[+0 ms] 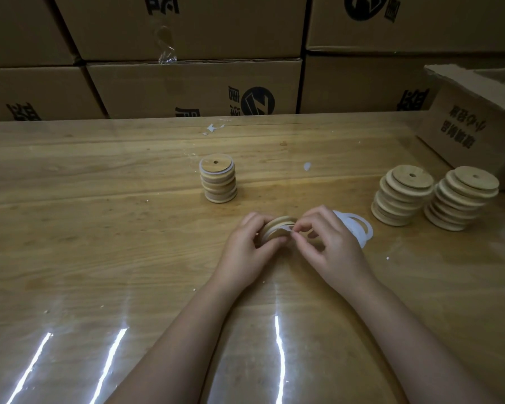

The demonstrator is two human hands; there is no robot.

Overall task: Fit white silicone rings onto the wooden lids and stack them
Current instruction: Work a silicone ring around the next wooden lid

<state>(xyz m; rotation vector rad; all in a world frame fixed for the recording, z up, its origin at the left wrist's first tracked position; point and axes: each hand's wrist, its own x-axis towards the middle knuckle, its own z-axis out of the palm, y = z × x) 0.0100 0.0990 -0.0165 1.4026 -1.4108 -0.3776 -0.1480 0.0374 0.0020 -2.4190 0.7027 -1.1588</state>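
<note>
At the middle of the tabletop (99, 228), both bare forearms reach in from the lower edge and angle toward each other, so that the hands meet just above the wood. The left hand (247, 243) is turned with its back to the camera. Its fingers (252, 218) curl round the far rim of a wooden lid (274, 227) and the thumb presses the near rim, holding the lid tilted on edge. The right hand (330, 243) comes in from the other side, wrist low and knuckles up. Its thumb and forefinger pinch a white silicone ring (286, 228) against the lid's edge, and its other fingers (318, 212) are bent loosely above. Only a short stretch of the ring shows, so I cannot tell how much of it is seated.

Just behind the right hand, a small heap of loose silicone rings (359, 228) lies flat. Farther back, near the centre, a neat stack of ringed lids (217, 180) stands upright with white bands between the wood. Well to the right, two leaning stacks of bare lids (401, 196) (462, 198) stand side by side in front of an open cardboard box (478, 123). Printed cartons (193, 86) form a wall along the far edge.
</note>
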